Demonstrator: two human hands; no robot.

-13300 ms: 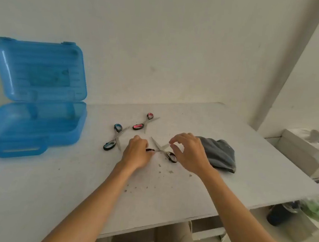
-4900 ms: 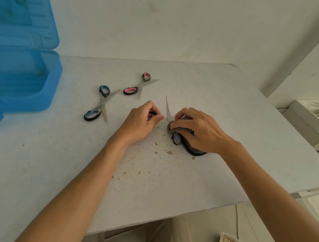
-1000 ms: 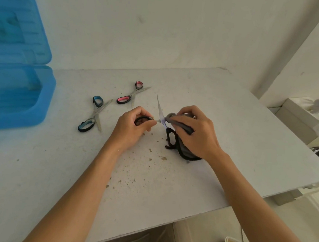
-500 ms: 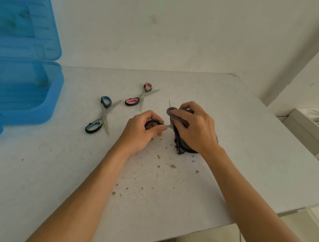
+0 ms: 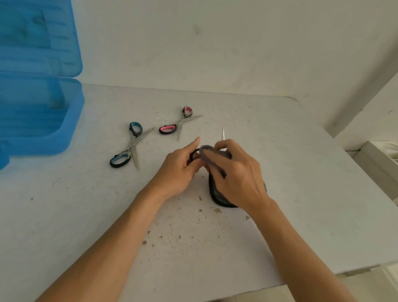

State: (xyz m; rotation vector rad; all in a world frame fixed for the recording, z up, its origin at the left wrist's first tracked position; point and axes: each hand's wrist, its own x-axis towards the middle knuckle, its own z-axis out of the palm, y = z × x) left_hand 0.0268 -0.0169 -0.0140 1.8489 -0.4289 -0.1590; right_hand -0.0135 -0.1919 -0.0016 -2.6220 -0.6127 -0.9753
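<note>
**Wiping the scissors [image 5: 193, 154] with a cloth [image 5: 208, 149], mid-table [image 5: 298, 183].** The left hand [image 5: 179, 170] grips one black handle loop, fingers curled round it, low over the table. The right hand [image 5: 237, 178] pinches the grey cloth round the blade close to the pivot. The rest of the cloth trails under the palm toward the near side. The hands are together, knuckles almost touching, so most of the tool is hidden. Only the loop and one bright blade tip show, the tip pointing to the far side above the right fingers. Whether the second blade lies inside the cloth cannot be told.

*Technique (judged).* The left hand should anchor the handle so the tool cannot turn. The right hand should draw the cloth from pivot to tip, away from the body, with the fold over the blade's back and flats rather than its edge. Pressure should be light near the point, where the cloth may snag or a fingertip may slide off. The main risk is a cut through thin cloth.

*Surroundings.* Crumbs [image 5: 200, 210] lie just near of the hands. A blue pair [image 5: 131, 146] and a pink pair [image 5: 177, 125] lie open to the far left, apart from the work. An open case [image 5: 27, 116] stands at the left edge.
</note>
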